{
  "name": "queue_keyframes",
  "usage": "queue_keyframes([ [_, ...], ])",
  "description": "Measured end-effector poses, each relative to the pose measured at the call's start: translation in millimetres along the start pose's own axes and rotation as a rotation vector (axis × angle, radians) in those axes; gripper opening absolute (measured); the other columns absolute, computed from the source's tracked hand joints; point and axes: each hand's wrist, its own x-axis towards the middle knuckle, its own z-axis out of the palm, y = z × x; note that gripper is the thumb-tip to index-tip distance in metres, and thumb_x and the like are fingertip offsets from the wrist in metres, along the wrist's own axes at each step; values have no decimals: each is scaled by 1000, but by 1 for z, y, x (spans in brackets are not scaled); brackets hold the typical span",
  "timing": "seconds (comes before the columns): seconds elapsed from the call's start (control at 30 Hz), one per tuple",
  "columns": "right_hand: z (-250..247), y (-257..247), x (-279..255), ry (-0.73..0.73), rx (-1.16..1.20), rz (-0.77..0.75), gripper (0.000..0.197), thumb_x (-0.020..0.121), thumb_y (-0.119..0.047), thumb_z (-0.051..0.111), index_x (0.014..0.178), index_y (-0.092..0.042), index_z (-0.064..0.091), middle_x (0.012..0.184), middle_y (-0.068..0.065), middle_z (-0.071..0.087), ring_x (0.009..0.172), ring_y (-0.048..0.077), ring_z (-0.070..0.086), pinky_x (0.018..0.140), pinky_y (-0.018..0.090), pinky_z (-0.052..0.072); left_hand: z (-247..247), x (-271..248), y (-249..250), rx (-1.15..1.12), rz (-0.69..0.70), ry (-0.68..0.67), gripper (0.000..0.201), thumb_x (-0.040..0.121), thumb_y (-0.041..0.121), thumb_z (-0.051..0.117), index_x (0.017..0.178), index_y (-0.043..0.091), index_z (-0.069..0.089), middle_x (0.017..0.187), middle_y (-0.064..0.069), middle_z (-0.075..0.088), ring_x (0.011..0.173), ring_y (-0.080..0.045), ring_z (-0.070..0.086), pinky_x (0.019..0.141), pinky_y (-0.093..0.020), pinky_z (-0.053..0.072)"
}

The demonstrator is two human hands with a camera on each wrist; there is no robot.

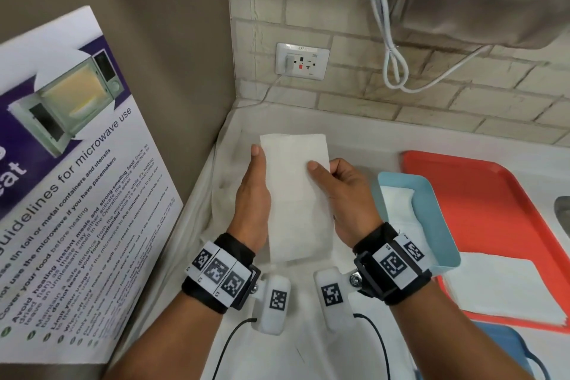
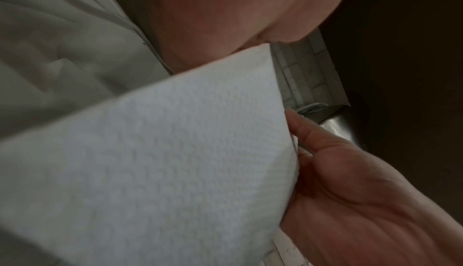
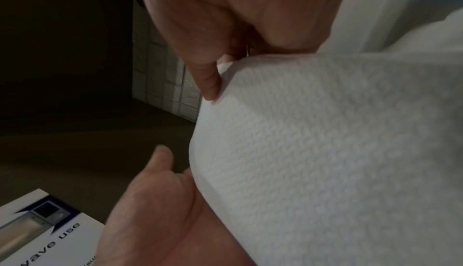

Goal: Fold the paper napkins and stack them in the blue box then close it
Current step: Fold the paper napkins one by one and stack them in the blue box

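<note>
Both hands, left hand and right hand, hold one napkin up above the counter, each pinching a long edge between thumb and fingers. It seems folded once into a long strip, so the next move is probably a second fold, bringing the short ends together evenly. To the right, the open blue box stands near, partly on the red tray, with napkins already inside and free room above it.
</note>
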Motion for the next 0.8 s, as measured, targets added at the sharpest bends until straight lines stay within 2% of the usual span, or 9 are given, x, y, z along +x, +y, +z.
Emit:
queue_keyframes([
  [0.07, 0, 0, -1, 2, -11, -8, 39, 72, -45, 82, 77, -16, 56, 89, 14, 56, 82, 28, 50, 77, 46, 43, 0, 1, -1, 62, 97, -55, 59, 92, 65, 58, 130, 20, 63, 124, -1, 74, 117, -20, 70, 105, -49, 53],
  [0.17, -3, 1, -1, -30, -13, -17, 31, 78, -33, 83, 83, -16, 58, 93, 16, 61, 85, 29, 59, 79, 48, 50, -2, 2, -1, 167, 240, -67, 40, 89, 30, 73, 124, 15, 59, 122, -5, 73, 113, -23, 71, 100, -51, 57],
  [0.23, -5, 2, -1, -46, -30, 4, 30, 83, -18, 82, 103, -15, 58, 96, 12, 65, 88, 28, 66, 77, 43, 56, -5, 4, -1, 155, 266, -44, 39, 90, 18, 76, 124, 13, 59, 122, -7, 74, 111, -26, 72, 97, -51, 58],
  [0.33, -10, 2, 0, -82, -56, 73, 51, 83, -7, 79, 126, -16, 52, 95, 9, 65, 87, 26, 69, 76, 43, 59, -11, 7, 2, 79, 258, -50, 33, 89, 12, 77, 119, 13, 63, 120, -8, 75, 110, -28, 72, 94, -50, 58],
  [0.43, -13, -2, 0, -166, -109, 64, 41, 85, -6, 76, 122, -14, 59, 97, 12, 68, 87, 25, 70, 78, 42, 59, -13, 8, 6, 55, 235, -86, 31, 90, 6, 76, 117, 12, 63, 120, -11, 74, 109, -28, 72, 93, -49, 59],
  [0.53, -20, -5, 4, -177, -205, 32, 26, 91, -15, 73, 114, -18, 63, 87, 7, 68, 75, 16, 70, 71, 36, 59, -18, 11, 12, 89, 292, -29, 29, 94, -1, 70, 119, 12, 62, 118, -9, 74, 104, -22, 72, 89, -41, 60],
  [0.63, -39, 9, 19, -112, -508, -43, 13, 94, -19, 71, 101, -28, 66, 84, 1, 66, 66, 11, 67, 68, 34, 56, -26, 15, 22, 88, 330, 28, 29, 95, 1, 69, 118, 17, 62, 116, -3, 75, 103, -17, 72, 89, -36, 59],
  [0.7, -52, 24, 25, -142, -893, -81, 13, 93, -22, 70, 98, -34, 67, 89, -7, 66, 75, 12, 66, 80, 38, 56, -30, 16, 25, 90, 321, 34, 29, 97, 0, 66, 118, 19, 62, 114, 0, 75, 102, -14, 72, 91, -34, 59],
  [0.8, -56, 43, 24, -355, -1341, -60, 29, 95, -22, 64, 119, -38, 65, 119, -5, 57, 93, 17, 62, 90, 36, 51, -34, 16, 24, 98, 304, 46, 31, 97, 0, 65, 125, 13, 61, 118, -4, 74, 104, -15, 72, 94, -34, 59],
])
